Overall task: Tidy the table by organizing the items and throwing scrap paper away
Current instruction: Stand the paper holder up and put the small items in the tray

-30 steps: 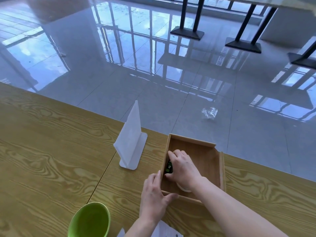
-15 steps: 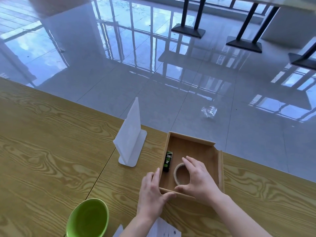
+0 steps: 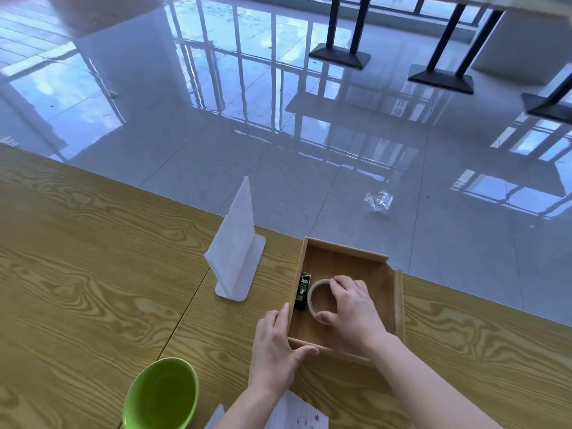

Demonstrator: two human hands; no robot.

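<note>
A shallow wooden tray [image 3: 400, 301] sits near the table's far edge. Inside it, along the left wall, lies a small black-and-green stick [image 3: 302, 290]. Beside it rests a pale roll of tape [image 3: 312, 300], with my right hand [image 3: 353, 305] curled around its right side, fingers on the top and thumb at the bottom. My left hand [image 3: 277, 348] holds the tray's near left corner, thumb on the front rim. Printed white paper [image 3: 301, 414] lies under my forearms at the bottom edge.
A white plastic sign stand [image 3: 236, 246] stands upright left of the tray. A green bowl [image 3: 162, 394] sits at the table's near edge. Beyond the table is glossy tiled floor with a crumpled clear wrapper [image 3: 378, 202] and black table bases.
My right hand left the black-and-green stick at the tray's left wall, then moved onto the tape roll and closed around it. The left hand stayed on the tray corner.
</note>
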